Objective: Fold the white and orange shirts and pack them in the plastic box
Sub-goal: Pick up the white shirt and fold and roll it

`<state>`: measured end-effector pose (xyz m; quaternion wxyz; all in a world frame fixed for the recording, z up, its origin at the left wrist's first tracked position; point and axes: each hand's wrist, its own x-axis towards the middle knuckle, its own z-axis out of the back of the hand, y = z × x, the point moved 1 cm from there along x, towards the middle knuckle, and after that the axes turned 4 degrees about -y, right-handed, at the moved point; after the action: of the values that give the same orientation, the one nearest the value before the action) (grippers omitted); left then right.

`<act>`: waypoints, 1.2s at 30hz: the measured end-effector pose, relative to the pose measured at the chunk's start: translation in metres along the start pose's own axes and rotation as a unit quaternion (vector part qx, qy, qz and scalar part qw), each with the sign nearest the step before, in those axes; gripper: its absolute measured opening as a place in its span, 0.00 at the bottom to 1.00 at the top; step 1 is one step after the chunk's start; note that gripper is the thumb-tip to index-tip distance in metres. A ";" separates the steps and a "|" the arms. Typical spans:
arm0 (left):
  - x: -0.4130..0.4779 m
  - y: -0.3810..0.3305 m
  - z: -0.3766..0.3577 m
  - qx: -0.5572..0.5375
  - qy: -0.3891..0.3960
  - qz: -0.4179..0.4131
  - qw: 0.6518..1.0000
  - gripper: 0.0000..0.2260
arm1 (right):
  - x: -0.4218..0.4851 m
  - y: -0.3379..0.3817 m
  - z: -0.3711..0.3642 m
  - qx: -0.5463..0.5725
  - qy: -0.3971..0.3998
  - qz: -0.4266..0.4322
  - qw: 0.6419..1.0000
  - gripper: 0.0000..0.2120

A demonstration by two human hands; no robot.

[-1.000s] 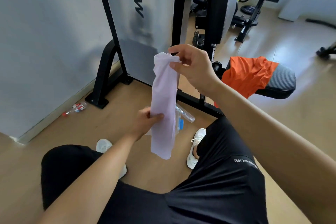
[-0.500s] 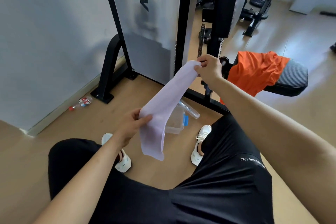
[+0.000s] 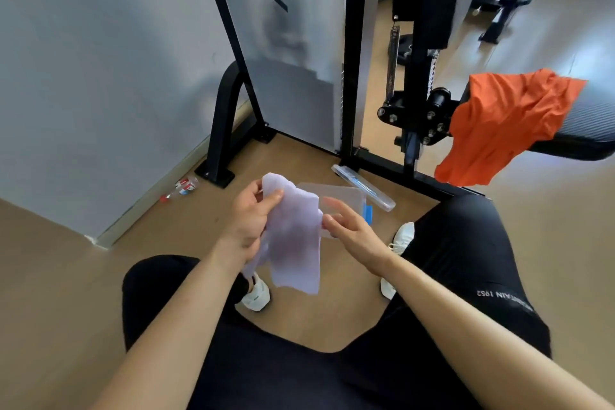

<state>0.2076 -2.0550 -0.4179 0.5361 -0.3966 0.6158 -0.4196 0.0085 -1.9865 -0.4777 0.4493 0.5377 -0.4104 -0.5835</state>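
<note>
The white shirt (image 3: 294,240), folded into a narrow strip and doubled over, hangs from my left hand (image 3: 251,216), which pinches its top fold. My right hand (image 3: 347,226) is just right of the shirt with fingers spread, touching its edge but not gripping it. Behind the shirt on the floor stands the clear plastic box (image 3: 342,198) with a blue latch, partly hidden. Its clear lid (image 3: 362,186) lies just beyond it. The orange shirt (image 3: 502,123) is draped unfolded over the end of a black padded bench at the right.
A black gym machine frame (image 3: 352,53) and weight stack stand right behind the box. The padded bench (image 3: 592,130) juts in from the right. A small bottle (image 3: 181,188) lies by the wall at the left. My knees and white shoes flank the box on the wooden floor.
My right hand brought the shirt's far end down and over to my left hand, doubling the strip, then let go. The shirt now hangs lower, in front of the box.
</note>
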 end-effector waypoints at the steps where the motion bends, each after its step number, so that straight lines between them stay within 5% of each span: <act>1: -0.002 -0.001 -0.001 -0.015 0.003 0.013 1.000 0.10 | 0.000 0.002 -0.002 0.015 0.019 -0.001 1.000 0.24; 10: -0.018 0.034 0.000 -0.117 0.033 0.073 0.990 0.16 | -0.008 0.009 -0.006 0.003 -0.031 0.094 0.995 0.36; 15: -0.028 0.043 -0.010 -0.045 0.110 0.043 0.992 0.17 | -0.006 0.004 -0.006 -0.028 -0.053 0.090 0.994 0.21; 19: -0.033 0.052 -0.010 0.048 0.121 0.035 0.991 0.21 | -0.004 0.002 -0.003 0.050 -0.087 0.049 0.994 0.15; 25: -0.036 0.064 -0.012 0.085 0.036 0.005 0.996 0.19 | -0.008 0.003 -0.003 0.115 -0.103 0.009 0.988 0.14; 28: -0.034 0.065 -0.009 0.067 -0.011 0.003 0.998 0.21 | -0.008 -0.004 -0.002 -0.042 -0.127 0.037 0.990 0.15; 31: -0.034 0.064 -0.005 0.059 -0.019 0.018 0.998 0.22 | -0.012 -0.009 -0.007 -0.276 -0.150 0.174 0.933 0.25; 34: -0.033 0.059 -0.005 0.005 0.008 0.063 0.998 0.21 | -0.015 -0.007 -0.017 -0.349 -0.072 0.258 0.898 0.30; 36: -0.034 0.057 -0.004 -0.020 0.040 0.076 0.996 0.20 | -0.015 -0.006 -0.021 -0.319 -0.044 0.227 0.919 0.25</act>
<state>0.2054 -2.0040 -0.4601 0.5335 -0.3420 0.6733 -0.3808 0.0288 -1.9707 -0.4818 0.6990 0.2321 -0.3326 -0.5889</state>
